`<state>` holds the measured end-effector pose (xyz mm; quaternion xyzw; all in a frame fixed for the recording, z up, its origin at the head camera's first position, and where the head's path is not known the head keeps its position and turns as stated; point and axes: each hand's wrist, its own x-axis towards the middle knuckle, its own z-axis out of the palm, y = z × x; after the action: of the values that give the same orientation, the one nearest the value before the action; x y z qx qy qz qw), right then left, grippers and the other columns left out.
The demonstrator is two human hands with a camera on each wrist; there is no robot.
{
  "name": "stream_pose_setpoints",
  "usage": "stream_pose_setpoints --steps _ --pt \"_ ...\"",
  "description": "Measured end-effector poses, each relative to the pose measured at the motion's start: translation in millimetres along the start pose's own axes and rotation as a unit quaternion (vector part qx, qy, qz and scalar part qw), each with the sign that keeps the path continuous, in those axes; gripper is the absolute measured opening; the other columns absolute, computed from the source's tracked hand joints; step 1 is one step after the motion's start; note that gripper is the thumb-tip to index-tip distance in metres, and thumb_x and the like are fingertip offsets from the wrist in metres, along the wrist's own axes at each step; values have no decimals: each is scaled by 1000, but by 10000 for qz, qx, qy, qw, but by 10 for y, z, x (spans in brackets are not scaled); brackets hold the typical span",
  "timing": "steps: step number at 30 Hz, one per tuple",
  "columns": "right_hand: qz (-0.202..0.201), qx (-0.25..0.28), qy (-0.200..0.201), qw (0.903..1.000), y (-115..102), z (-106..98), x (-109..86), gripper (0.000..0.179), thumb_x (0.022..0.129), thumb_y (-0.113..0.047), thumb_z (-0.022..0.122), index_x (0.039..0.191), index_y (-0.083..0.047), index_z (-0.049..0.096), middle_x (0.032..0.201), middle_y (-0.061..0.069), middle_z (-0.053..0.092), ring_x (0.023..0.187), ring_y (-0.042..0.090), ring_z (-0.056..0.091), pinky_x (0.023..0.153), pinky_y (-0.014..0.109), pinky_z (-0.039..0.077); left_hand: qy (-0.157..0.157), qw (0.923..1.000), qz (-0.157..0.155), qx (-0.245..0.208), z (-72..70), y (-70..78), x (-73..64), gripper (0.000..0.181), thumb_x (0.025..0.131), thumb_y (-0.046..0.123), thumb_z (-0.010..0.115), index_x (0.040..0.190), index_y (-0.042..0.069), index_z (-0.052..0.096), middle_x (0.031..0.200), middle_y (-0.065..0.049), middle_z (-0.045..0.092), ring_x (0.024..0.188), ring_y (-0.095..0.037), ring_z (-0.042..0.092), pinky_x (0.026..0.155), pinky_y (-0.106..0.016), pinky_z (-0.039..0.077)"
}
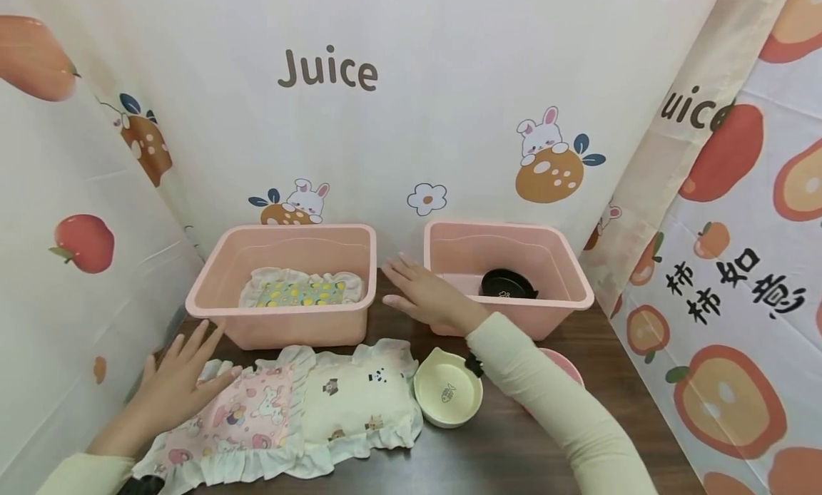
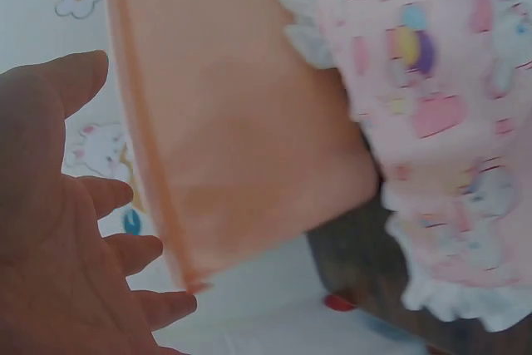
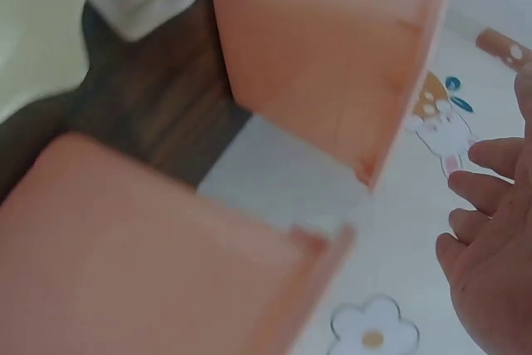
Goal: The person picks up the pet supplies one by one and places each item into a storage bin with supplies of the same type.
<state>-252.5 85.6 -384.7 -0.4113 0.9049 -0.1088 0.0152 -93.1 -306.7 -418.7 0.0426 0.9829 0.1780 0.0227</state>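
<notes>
My left hand [image 1: 176,384] hovers with spread fingers over a pink frilled pillow [image 1: 257,409], its fingertips overlapping the front left corner of the left pink bin [image 1: 289,331]. In the left wrist view its fingers lie against the backdrop beside the bin wall [image 2: 241,122], with nothing held. My right hand [image 1: 430,295] is held out, fingers extended, between that bin and the right pink bin [image 1: 555,317]. The right wrist view also shows the palm bare. Inside the left bin lies a yellow-green frilled pillow [image 1: 302,292]; inside the right one, a black dish [image 1: 504,282].
Beside the pink pillow lies a cream frilled pillow [image 1: 356,402] with animal prints. Right of it stands a pale yellow bowl [image 1: 449,394] with a fish drawing. A pink bowl [image 1: 565,365] is partly hidden under my right sleeve. Printed curtains [image 1: 398,138] enclose the dark wooden table [image 1: 488,459].
</notes>
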Motion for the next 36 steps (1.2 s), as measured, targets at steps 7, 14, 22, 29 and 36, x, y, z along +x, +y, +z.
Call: stream_pose_setpoints --steps 7,14,22,29,36 --pt "-135 -167 -326 9992 -136 299 312 64 104 -43 31 152 -4 19 160 11 14 148 29 6 119 37 10 61 9997 -192 -154 254 -159 -143 87 92 52 55 154 9 12 153 -34 9 126 -70 13 85 -87 0" --pt "-15 -256 -234 9994 -186 483 439 64 104 -43 30 152 -2 20 160 12 10 148 26 5 119 36 10 -1 9993 -302 -216 393 -200 -214 85 92 52 54 153 7 15 153 -34 10 128 -68 11 83 -87 2" --pt "-134 -651 -5 9978 -185 577 495 63 104 -43 27 153 -4 19 161 9 11 148 23 3 119 35 11 -153 9991 -329 -234 507 -218 -224 85 92 53 54 153 7 17 152 -35 9 125 -70 13 84 -87 1" --pt "-194 -947 84 9953 -163 611 508 63 104 -43 26 153 -5 17 160 9 12 148 22 4 119 37 11 -181 9991 -211 -306 571 -238 -187 85 91 52 57 152 6 20 153 -34 10 124 -71 14 85 -87 -1" --pt "-261 -1134 26 9932 -142 591 517 65 103 -46 26 153 -6 18 160 9 13 148 22 5 119 34 8 -158 9997 67 -156 675 -269 -135 84 90 51 59 152 8 23 151 -33 20 123 -71 18 85 -87 1"
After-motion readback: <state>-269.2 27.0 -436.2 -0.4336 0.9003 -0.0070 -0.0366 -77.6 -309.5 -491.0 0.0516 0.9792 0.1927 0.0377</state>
